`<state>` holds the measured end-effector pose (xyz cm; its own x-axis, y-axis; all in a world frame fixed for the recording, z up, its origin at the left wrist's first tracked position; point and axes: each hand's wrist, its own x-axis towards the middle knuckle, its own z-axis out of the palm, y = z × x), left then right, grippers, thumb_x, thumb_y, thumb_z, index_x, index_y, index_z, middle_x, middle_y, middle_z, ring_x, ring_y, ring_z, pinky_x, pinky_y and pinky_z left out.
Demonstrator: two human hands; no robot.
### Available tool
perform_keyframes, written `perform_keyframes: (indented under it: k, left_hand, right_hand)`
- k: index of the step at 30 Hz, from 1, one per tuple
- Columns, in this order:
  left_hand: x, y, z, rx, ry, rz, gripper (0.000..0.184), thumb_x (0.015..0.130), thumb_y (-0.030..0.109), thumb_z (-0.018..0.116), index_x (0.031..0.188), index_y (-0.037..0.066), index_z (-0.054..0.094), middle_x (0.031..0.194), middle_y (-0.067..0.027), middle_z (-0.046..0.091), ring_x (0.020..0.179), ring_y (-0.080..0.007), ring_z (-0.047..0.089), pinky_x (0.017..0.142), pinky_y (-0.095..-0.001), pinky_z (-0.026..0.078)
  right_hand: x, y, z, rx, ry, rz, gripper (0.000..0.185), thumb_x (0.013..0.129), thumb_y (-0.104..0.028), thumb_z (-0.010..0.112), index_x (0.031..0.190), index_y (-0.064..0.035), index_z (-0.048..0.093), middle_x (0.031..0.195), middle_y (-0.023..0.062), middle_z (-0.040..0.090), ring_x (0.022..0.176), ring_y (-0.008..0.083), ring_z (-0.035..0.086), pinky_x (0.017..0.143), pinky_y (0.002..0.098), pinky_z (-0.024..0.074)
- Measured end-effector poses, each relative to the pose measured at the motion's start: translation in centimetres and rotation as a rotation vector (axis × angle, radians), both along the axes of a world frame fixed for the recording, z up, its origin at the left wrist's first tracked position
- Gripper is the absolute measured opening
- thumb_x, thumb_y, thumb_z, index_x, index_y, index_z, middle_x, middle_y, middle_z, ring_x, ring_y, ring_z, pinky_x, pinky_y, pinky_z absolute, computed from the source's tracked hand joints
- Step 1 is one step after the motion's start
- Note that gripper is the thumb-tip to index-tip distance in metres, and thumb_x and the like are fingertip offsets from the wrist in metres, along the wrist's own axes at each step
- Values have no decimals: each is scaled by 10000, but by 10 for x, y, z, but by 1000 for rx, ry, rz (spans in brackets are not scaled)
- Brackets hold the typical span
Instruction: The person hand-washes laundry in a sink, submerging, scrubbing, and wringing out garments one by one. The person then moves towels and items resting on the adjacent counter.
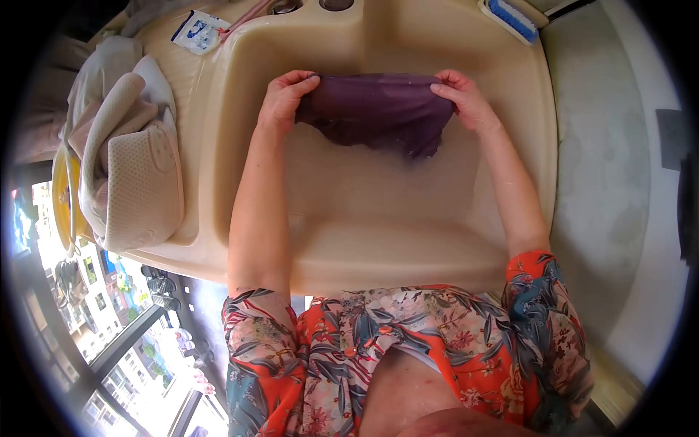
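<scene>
Blue print marks the white packet point(195, 33) at the far left, though it is too small for you to read. At the far right corner of the sink point(400, 271) lies a brush point(512, 20) with pale blue bristles.

You hold a purple cloth point(375, 109) over the far half of the beige sink, stretched between your two hands. Your left hand point(284, 100) pinches its far left corner between thumb and fingers; your right hand point(464, 100) pinches its far right corner the same way. The far edge runs almost straight from grip to grip, while the near edge falls in an uneven, wavy line to the cloudy water point(364, 193). It looks wet and dark, a little lighter along the far edge, with a few small pale specks.

Your left hand is near the sink's left wall; your right hand has more room before the right wall. Between the cloth and the near rim you have a broad stretch of water, with your forearms along either side. Left of the sink, a heap of pale laundry point(142, 186) sits on the ledge point(191, 95), with something yellow point(64, 197) showing beside it.
</scene>
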<state>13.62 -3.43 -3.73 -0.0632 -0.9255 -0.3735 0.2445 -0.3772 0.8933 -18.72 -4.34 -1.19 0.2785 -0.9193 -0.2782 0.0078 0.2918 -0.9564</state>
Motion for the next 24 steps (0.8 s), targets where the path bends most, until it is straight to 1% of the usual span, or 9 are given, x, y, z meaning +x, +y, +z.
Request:
perform_keyframes:
  k: [3,6,9,12,15,17,20,22,24]
  left_hand:
    - [2,-5,16,-46,-176,-34,187,762,185,632,887,45,625,771,-20,604,679,-96,554,623,-208,449]
    - [-1,-5,31,-30,-96,-70,201,771,169,626,903,18,617,782,-34,612,689,-104,566,648,-208,462]
    - [0,-3,43,-1,109,-206,198,787,156,610,905,-2,609,799,-53,621,709,-117,583,660,-232,479]
    - [10,-5,50,19,263,-278,195,796,138,597,918,-14,601,811,-67,625,715,-129,597,656,-252,495]
    - [18,-10,40,-6,293,-212,193,796,126,592,931,-12,596,824,-78,625,714,-142,605,656,-263,504]
    - [17,-9,35,60,259,-175,196,794,125,593,932,-15,595,828,-83,624,719,-148,603,658,-269,503]
    - [7,-6,24,132,171,-132,195,789,121,594,925,-20,597,834,-93,623,728,-160,601,664,-278,502]
    - [4,-3,14,162,83,-88,200,783,119,595,923,-25,598,834,-99,622,731,-168,599,667,-283,498]
    - [3,-3,2,184,-23,-33,213,775,118,597,928,-30,599,831,-103,620,732,-176,597,668,-286,492]
  right_hand:
    - [-5,-3,14,-87,-16,-38,168,773,-82,629,928,-43,575,843,-10,585,777,57,535,717,198,425]
    - [-11,-4,30,-143,11,-53,183,779,-83,624,948,-31,575,851,-4,588,784,60,541,727,198,429]
    - [-11,3,52,-132,12,-15,174,786,-79,614,947,-24,578,854,-1,590,784,60,544,728,196,430]
    - [-12,11,70,-106,7,8,155,794,-80,605,937,-23,588,849,1,594,783,60,547,726,194,432]
    - [-6,15,74,-63,24,0,137,808,-85,588,930,-23,592,845,3,597,779,64,548,717,203,436]
    - [-1,14,56,-54,83,-40,135,821,-87,568,939,-24,586,850,7,599,777,71,546,707,217,438]
    - [-13,-1,-31,-147,308,-13,147,822,-88,559,945,-12,590,850,16,602,780,72,540,704,214,431]
    - [-9,2,-75,-82,388,-16,135,797,-80,574,908,-11,607,821,20,606,749,82,534,675,219,428]
    - [1,7,-91,-29,425,-37,130,783,-79,584,888,-10,616,803,22,607,732,87,530,660,221,426]
